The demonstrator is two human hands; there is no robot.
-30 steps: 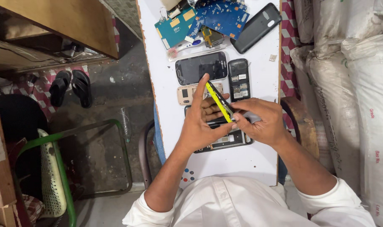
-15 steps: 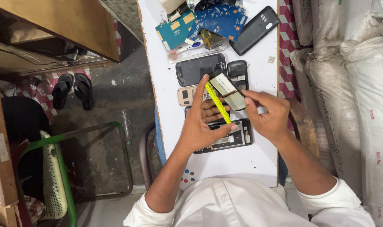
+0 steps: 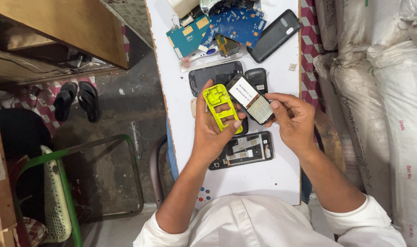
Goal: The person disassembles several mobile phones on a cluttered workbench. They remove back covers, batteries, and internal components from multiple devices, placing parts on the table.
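Note:
My left hand [image 3: 214,133] holds a yellow-green phone frame [image 3: 221,107], its inner side turned up toward me. My right hand [image 3: 294,121] grips a small black phone body [image 3: 250,99] with a white label and a pale panel on it, held just right of the frame and nearly touching it. Both are above a narrow white table [image 3: 245,176]. Under my hands lies an opened black phone chassis [image 3: 241,151].
At the table's far end lie teal and blue circuit boards [image 3: 227,28], a black phone back cover [image 3: 274,35], a dark smartphone [image 3: 215,76] and a small keypad phone [image 3: 258,78]. White sacks [image 3: 382,91] stand at right. A green-framed chair [image 3: 66,192] and sandals [image 3: 76,99] are on the floor left.
The yellow frame was edge-on against the phone body; now the two parts are separated, the frame lying flat in my left hand and the black body turned label-up in my right.

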